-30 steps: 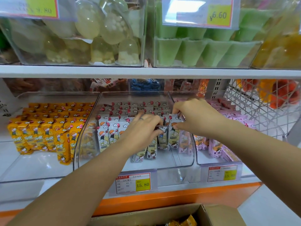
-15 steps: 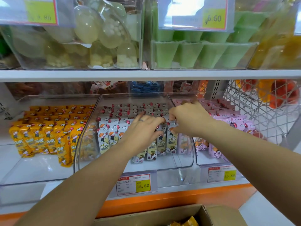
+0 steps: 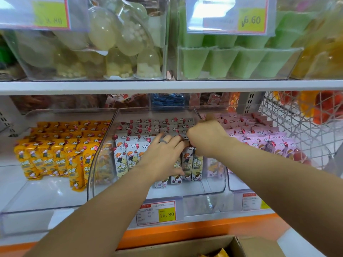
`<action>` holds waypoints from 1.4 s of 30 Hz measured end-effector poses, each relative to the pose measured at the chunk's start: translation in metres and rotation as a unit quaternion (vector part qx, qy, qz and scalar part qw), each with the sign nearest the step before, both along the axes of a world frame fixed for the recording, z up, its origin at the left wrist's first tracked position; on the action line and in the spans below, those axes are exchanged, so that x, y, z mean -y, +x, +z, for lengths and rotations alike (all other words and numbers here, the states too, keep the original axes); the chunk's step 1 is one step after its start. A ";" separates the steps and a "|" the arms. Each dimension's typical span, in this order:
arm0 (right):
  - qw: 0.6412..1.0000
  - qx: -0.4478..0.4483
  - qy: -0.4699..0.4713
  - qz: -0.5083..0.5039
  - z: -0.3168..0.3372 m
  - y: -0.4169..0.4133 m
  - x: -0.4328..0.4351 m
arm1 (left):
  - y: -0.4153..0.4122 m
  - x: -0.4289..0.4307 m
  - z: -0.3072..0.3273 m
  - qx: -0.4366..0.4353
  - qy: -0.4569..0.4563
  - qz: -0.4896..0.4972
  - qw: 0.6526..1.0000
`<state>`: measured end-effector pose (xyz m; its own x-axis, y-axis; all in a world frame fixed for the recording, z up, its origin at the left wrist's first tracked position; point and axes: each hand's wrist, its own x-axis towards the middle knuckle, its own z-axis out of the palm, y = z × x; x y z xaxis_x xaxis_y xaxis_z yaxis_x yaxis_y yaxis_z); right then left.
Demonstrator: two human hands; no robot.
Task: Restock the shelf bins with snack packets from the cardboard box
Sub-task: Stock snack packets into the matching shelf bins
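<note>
Middle shelf bin, clear plastic: holds white snack packets standing upright in rows, front row facing outward. Each packet is slim and white, printed with a cartoon child with orange hair, small clouds, a red mark at the top seal and green Chinese lettering.

The bin to the left carries the same design as orange packets; the bin to the right carries it as pink packets.

The price tag below the middle bin reads "15.80" on yellow; its smaller print is unreadable. The upper tag reads "6.60".

Left hand: palm down, fingers straight and slightly spread, lying flat against the front-row packets; a ring on one finger. The forearm reaches in from lower left.

Right hand: knuckles up, fingers curled tight over the packet tops just right of the left hand; it appears to pinch a packet top, though the fingertips are hidden.

A cardboard box stands open at the lower edge.
</note>
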<state>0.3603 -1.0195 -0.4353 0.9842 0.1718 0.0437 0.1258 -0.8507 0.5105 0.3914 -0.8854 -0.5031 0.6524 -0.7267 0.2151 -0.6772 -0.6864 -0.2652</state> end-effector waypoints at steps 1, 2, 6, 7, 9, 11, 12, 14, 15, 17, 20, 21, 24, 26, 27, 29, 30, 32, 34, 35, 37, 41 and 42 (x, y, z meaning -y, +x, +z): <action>1.000 -0.002 0.008 0.006 0.001 -0.002 0.000 | 0.000 0.000 0.000 0.005 -0.001 0.003 1.000; 1.000 0.000 0.023 0.007 0.002 -0.002 0.002 | 0.000 0.001 -0.001 0.007 -0.001 0.006 1.000; 0.987 0.032 0.157 0.024 0.010 -0.017 0.014 | 0.000 0.001 -0.002 0.010 -0.003 0.017 1.000; 0.983 0.039 0.179 0.033 0.011 -0.024 0.016 | 0.000 0.001 -0.002 0.011 -0.006 0.020 1.000; 0.989 0.014 0.140 0.043 0.007 -0.038 0.017 | 0.000 0.001 -0.002 0.013 -0.013 0.028 0.999; 0.997 -0.043 0.018 0.062 -0.002 -0.045 0.013 | -0.001 0.003 -0.002 0.015 -0.010 0.038 0.999; 0.995 -0.069 -0.022 0.067 -0.007 -0.045 0.013 | -0.002 0.004 -0.001 0.018 -0.007 0.042 0.999; 0.992 -0.098 -0.047 0.057 -0.010 -0.041 0.010 | -0.004 0.004 -0.001 0.026 -0.010 0.046 0.999; 0.992 -0.108 -0.050 0.049 -0.009 -0.037 0.009 | -0.004 0.004 -0.001 0.027 -0.013 0.046 0.998; 0.990 -0.123 -0.053 0.034 -0.009 -0.031 0.007 | -0.004 0.004 0.000 0.026 -0.013 0.044 0.999; 0.988 -0.140 -0.061 0.018 -0.009 -0.026 0.003 | -0.005 0.001 0.000 0.018 -0.017 0.039 0.999; 0.987 -0.143 -0.067 0.013 -0.009 -0.025 0.002 | -0.005 -0.001 0.000 0.010 -0.022 0.038 0.999; 0.990 -0.128 -0.060 0.017 -0.010 -0.027 0.004 | -0.007 -0.008 0.005 -0.014 -0.020 0.039 0.999; 0.995 -0.091 -0.008 0.040 -0.008 -0.032 0.009 | -0.009 -0.015 0.010 -0.031 -0.014 0.044 0.998; 0.996 -0.070 0.034 0.047 -0.005 -0.037 0.013 | -0.011 -0.020 0.012 -0.038 -0.013 0.044 0.998; 0.991 -0.035 0.121 0.052 0.001 -0.048 0.023 | -0.015 -0.030 0.016 -0.050 -0.007 0.041 0.998; 0.987 -0.019 0.151 0.059 0.003 -0.055 0.028 | -0.018 -0.034 0.017 -0.051 -0.005 0.037 0.998; 0.974 0.022 0.208 0.089 0.000 -0.067 0.042 | -0.024 -0.041 0.018 -0.042 0.011 0.028 0.999; 0.953 0.059 0.273 0.120 -0.006 -0.078 0.051 | -0.029 -0.043 0.018 -0.026 0.038 0.020 0.999; 0.941 0.073 0.305 0.126 -0.010 -0.085 0.054 | -0.031 -0.043 0.018 -0.023 0.047 0.019 0.998; 0.924 0.089 0.350 0.125 -0.017 -0.097 0.057 | -0.032 -0.041 0.023 -0.051 0.060 0.031 0.996; 0.895 0.077 0.427 0.102 -0.025 -0.113 0.062 | -0.034 -0.031 0.049 -0.233 -0.004 0.084 0.969; 0.885 0.064 0.450 0.096 -0.028 -0.116 0.064 | -0.034 -0.026 0.054 -0.274 -0.038 0.078 0.958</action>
